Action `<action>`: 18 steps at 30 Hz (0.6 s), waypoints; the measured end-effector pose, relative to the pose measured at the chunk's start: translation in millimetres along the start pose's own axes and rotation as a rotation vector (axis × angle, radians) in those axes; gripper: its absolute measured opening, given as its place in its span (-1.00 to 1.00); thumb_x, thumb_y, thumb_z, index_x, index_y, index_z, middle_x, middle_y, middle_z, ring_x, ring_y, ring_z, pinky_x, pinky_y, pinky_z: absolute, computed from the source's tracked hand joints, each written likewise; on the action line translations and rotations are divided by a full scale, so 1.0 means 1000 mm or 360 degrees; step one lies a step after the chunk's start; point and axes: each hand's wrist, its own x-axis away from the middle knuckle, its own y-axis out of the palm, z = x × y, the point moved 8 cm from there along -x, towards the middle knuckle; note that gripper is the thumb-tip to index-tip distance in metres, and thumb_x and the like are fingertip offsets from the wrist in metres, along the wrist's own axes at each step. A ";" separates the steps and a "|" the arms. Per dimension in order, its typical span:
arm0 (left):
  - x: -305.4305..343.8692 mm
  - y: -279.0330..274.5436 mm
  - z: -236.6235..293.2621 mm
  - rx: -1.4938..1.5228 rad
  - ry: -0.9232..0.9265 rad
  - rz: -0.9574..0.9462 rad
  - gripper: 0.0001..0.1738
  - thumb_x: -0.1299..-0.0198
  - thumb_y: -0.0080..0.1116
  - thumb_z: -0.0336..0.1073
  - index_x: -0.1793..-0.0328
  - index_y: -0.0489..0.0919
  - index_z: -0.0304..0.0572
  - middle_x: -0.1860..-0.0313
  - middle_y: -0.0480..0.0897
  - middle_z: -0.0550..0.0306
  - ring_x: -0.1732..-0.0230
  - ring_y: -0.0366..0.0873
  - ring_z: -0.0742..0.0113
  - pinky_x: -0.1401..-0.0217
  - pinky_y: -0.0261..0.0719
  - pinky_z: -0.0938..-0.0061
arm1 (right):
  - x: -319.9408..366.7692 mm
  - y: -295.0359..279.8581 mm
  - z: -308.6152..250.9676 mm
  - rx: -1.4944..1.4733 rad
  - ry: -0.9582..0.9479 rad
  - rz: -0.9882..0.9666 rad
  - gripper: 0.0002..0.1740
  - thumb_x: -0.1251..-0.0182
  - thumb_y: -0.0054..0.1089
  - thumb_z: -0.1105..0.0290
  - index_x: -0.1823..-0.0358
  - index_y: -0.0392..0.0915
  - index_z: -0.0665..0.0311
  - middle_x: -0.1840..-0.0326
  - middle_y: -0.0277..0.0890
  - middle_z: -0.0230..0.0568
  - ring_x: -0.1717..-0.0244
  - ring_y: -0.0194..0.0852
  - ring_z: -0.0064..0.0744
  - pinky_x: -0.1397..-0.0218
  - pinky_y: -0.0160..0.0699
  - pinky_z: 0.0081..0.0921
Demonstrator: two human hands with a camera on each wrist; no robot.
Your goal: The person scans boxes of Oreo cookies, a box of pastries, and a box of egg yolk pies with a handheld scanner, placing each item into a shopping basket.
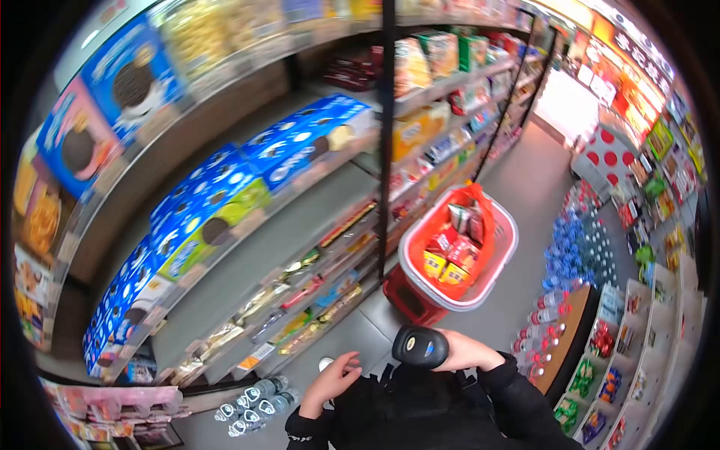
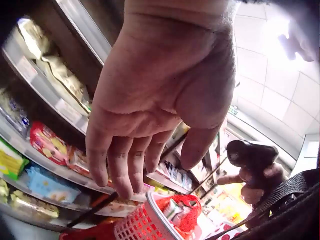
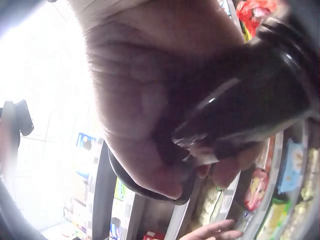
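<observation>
My right grip (image 1: 469, 351) is wrapped around the black scanner (image 1: 420, 348), which projects crosswise to the left, toward my left grip (image 1: 334, 381). The left grip is empty, relaxed, nearer the shelf (image 1: 289, 238). The basket (image 1: 501, 277) lies ahead, nearer the right grip.

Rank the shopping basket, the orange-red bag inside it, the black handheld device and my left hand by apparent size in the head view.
1. Shopping basket
2. Orange-red bag
Unranked, both smaller: black handheld device and left hand; they look too alike to separate.
</observation>
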 end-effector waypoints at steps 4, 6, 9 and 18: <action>-0.037 0.060 0.017 -0.0101 0.0054 -0.0151 -0.52 -0.11 0.06 -0.26 -0.15 0.29 -0.24 0.06 0.48 0.01 0.12 0.48 0.35 0.06 0.44 0.48 | 0.063 -0.050 0.040 -0.0078 0.0081 0.0261 -0.44 0.20 0.27 0.42 0.05 0.35 0.35 0.16 0.43 -0.11 0.11 0.40 -0.30 0.00 0.33 -0.45; -0.053 0.085 0.025 -0.0130 0.0054 -0.0211 -0.53 -0.11 0.06 -0.27 -0.15 0.30 -0.24 0.08 0.49 0.01 0.13 0.48 0.35 0.07 0.44 0.49 | 0.093 -0.072 0.060 -0.0045 0.0100 0.0507 -0.41 0.21 0.27 0.43 0.03 0.35 0.33 0.14 0.43 -0.11 0.11 0.40 -0.29 -0.01 0.33 -0.44; -0.071 0.114 0.043 -0.0183 0.0083 -0.0291 -0.54 -0.11 0.05 -0.29 -0.14 0.31 -0.25 0.10 0.49 0.02 0.15 0.48 0.35 0.08 0.44 0.50 | 0.131 -0.094 0.078 -0.0133 0.0226 0.0666 -0.40 0.21 0.27 0.44 0.00 0.34 0.30 0.16 0.45 -0.14 0.14 0.42 -0.32 0.01 0.35 -0.44; -0.112 0.157 0.081 -0.0402 0.0071 -0.0424 -0.60 -0.12 -0.02 -0.38 -0.12 0.32 -0.28 0.14 0.52 0.09 0.15 0.47 0.43 0.09 0.43 0.54 | 0.189 -0.111 0.127 -0.0401 0.0434 0.0949 -0.51 0.21 0.29 0.42 0.14 0.41 0.32 0.26 0.49 -0.20 0.21 0.45 -0.40 0.09 0.39 -0.48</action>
